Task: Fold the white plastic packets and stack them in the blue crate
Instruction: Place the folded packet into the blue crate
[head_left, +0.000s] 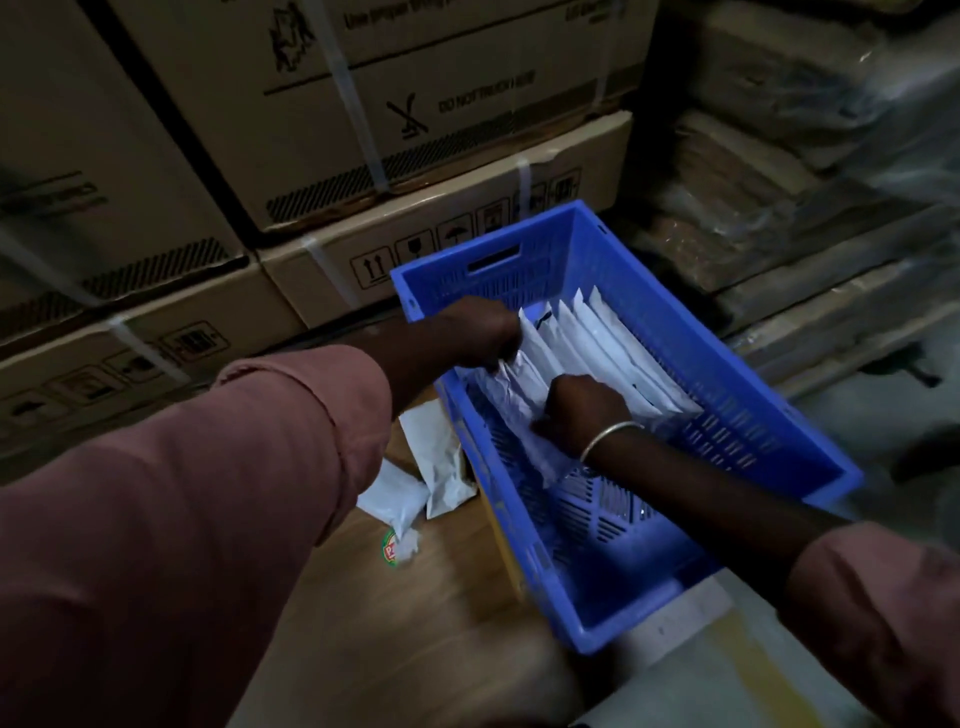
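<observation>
Left hand (480, 332), right hand (582, 410) grip packets (597, 343) in crate (613, 587).

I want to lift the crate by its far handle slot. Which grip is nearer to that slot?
Left. The left grip is just before the slot, at the packets by the far wall. The right grip is at the middle of the crate, nearer the person.

stacked cardboard cartons (322, 156) (dim light)
</observation>
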